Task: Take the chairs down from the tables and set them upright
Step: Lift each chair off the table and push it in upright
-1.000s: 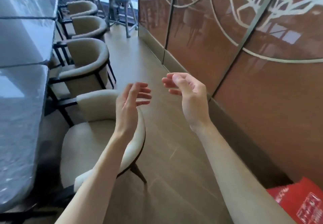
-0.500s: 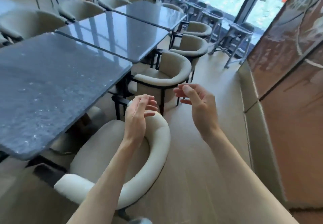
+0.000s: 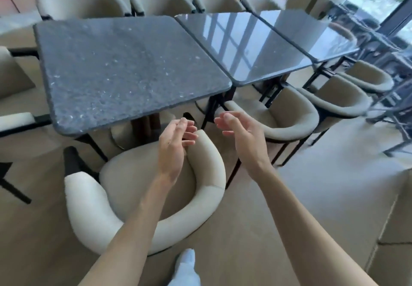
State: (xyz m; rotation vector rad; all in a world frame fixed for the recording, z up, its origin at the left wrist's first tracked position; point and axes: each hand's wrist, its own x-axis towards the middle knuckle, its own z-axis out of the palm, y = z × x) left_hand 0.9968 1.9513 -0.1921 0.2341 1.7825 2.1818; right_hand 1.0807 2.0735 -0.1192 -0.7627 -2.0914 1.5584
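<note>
Cream armchair (image 3: 142,196) stands upright on the floor at the near edge of the dark speckled stone worktop (image 3: 124,67). Left hand (image 3: 172,149) and right hand (image 3: 243,139) hover above its curved backrest, fingers (image 3: 189,129) released and spread, grasping nothing. Further armchairs (image 3: 287,116) stand upright to the right.

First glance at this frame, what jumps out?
Two bare hands, left hand and right hand, raised open and empty at centre frame. Below them a cream armchair stands upright on the floor at the near speckled dark table, whose top carries no chair. More cream chairs line the table row.
</note>
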